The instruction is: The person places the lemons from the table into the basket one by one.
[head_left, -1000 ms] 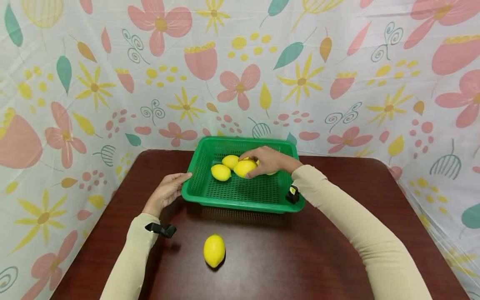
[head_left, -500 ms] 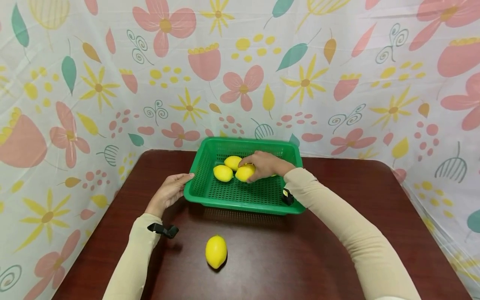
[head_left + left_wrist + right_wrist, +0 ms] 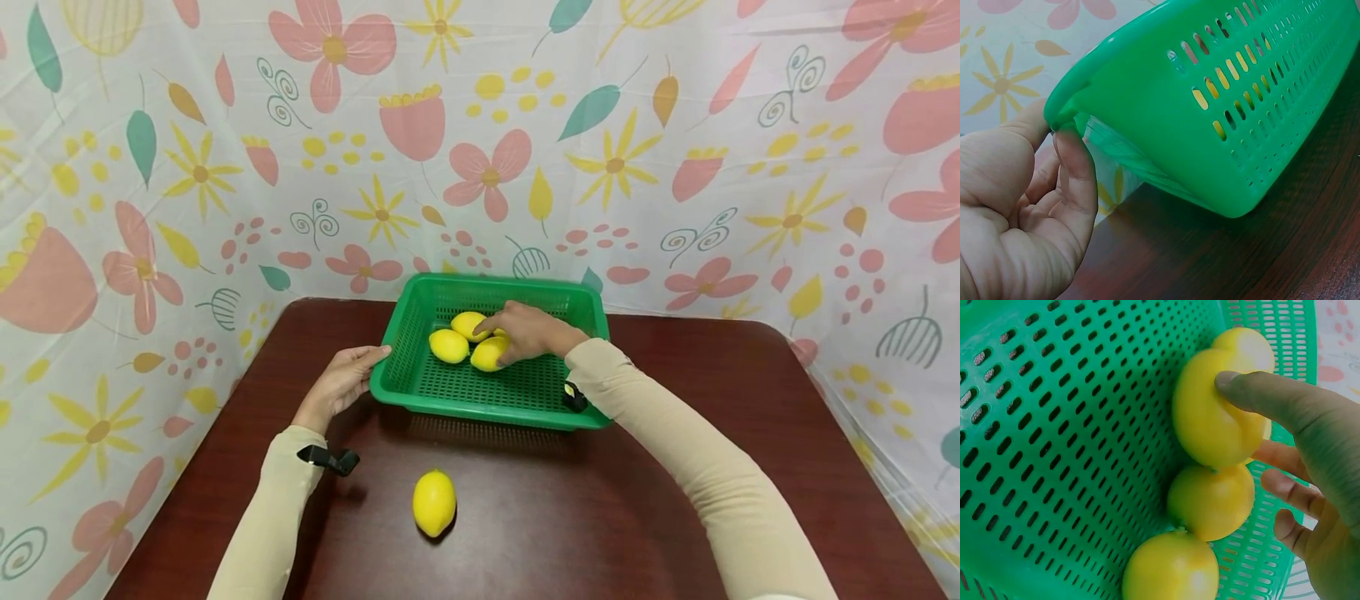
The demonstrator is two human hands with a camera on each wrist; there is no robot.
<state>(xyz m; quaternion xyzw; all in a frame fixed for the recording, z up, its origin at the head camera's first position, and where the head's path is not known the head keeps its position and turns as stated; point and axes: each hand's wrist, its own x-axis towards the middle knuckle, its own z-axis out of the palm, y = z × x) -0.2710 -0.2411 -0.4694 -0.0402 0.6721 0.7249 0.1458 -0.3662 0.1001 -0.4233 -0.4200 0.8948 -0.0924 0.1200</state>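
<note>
My left hand point(image 3: 341, 387) pinches the left rim of a green plastic basket point(image 3: 487, 414), thumb on top and fingers curled under it, as the left wrist view also shows. Inside the basket lie several yellow lemons. Over them is my right hand point(image 3: 525, 332), its thumb touching the nearest lemon point(image 3: 487, 356). In the right wrist view, the thumb rests against a lemon point(image 3: 1200, 415) while the visible fingers stand loosely apart from it; the index finger is hidden. To its left sit two more lemons, one at front point(image 3: 449, 346) and one behind point(image 3: 468, 323).
Another lemon point(image 3: 434, 503) lies on the dark wood table point(image 3: 570, 517), in front of the basket. A white curtain point(image 3: 645, 50) with a flower print hangs behind the table and along both sides. Black camera straps are on both wrists.
My right hand has lowered the lemon it gripped onto the basket floor, beside the others, and its fingers have loosened. The left hand keeps its hold on the rim; the view shifted slightly.
</note>
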